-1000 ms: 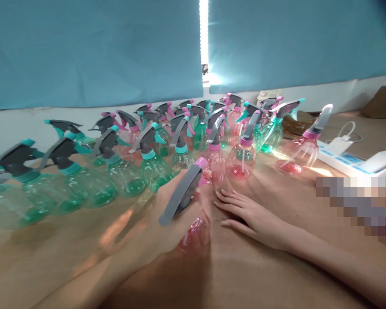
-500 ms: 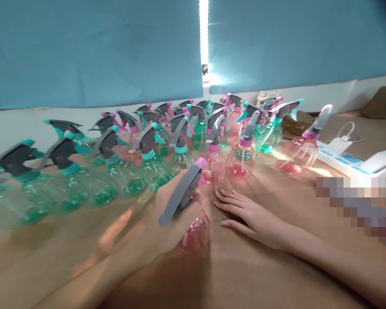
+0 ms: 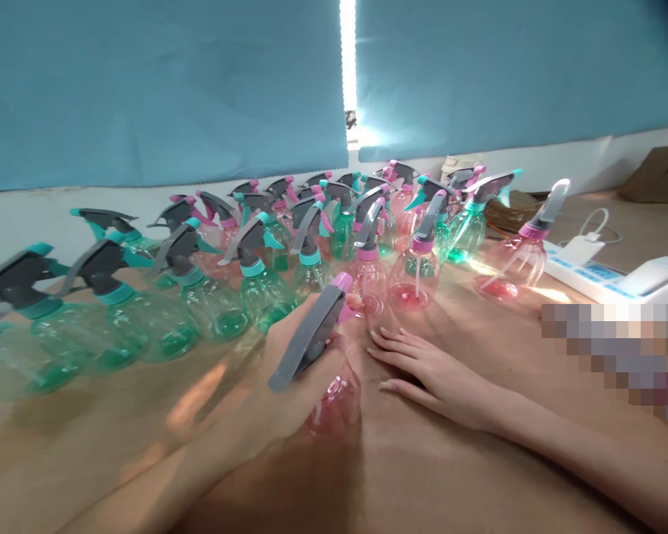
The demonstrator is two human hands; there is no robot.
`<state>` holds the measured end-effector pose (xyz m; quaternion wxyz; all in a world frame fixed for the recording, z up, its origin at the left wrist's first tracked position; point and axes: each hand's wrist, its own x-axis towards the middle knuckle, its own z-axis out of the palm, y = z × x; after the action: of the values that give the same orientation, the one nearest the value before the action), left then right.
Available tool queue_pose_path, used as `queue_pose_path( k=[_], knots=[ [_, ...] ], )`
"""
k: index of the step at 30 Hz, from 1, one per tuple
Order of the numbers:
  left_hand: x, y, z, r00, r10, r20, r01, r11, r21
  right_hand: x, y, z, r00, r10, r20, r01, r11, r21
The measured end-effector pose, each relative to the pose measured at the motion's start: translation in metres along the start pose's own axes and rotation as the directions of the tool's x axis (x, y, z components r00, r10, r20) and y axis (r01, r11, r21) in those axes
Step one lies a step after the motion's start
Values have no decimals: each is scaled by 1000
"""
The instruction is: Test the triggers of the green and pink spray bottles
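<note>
My left hand (image 3: 281,374) is wrapped round a clear pink spray bottle (image 3: 334,397) with a grey trigger head and pink nozzle, standing on the brown table (image 3: 450,475) in front of me. My right hand (image 3: 431,371) lies flat on the table just right of that bottle, fingers stretched out, holding nothing. Behind both hands stand several more spray bottles in rows, green ones (image 3: 261,289) to the left and pink ones (image 3: 415,278) to the right.
One pink bottle (image 3: 515,256) stands apart at the right. Beyond it lie a white power strip (image 3: 579,271) with a plugged-in charger and a white device (image 3: 654,278). A blue curtain (image 3: 161,81) hangs behind the table. A blurred patch covers the right edge.
Nothing has moved apart from a slight shift of the camera view; both hands and the bottle keep their places.
</note>
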<state>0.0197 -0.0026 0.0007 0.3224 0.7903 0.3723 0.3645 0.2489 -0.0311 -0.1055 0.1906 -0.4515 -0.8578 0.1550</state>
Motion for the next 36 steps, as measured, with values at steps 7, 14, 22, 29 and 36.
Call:
queue_pose_path(
  k=[7,14,22,29,36],
  knots=[
    [2,-1,1,1000,-23,-13,23,1000,2,-1,0,0,999,-11,-40,12,999,34],
    [1,-3,1,999,-43,-19,43,999,0,-1,0,0,999,-15,-51,17,999,32],
    [-1,1,0,996,-91,-9,91,996,22,0,-1,-2,1000,-7,1,7,1000,-11],
    [-3,-1,1,990,-138,-23,137,990,-38,-1,-1,-1,999,-20,-36,21,1000,21],
    [0,-2,-1,998,-65,23,66,996,-58,-1,0,0,999,-12,-47,14,999,41]
  ],
)
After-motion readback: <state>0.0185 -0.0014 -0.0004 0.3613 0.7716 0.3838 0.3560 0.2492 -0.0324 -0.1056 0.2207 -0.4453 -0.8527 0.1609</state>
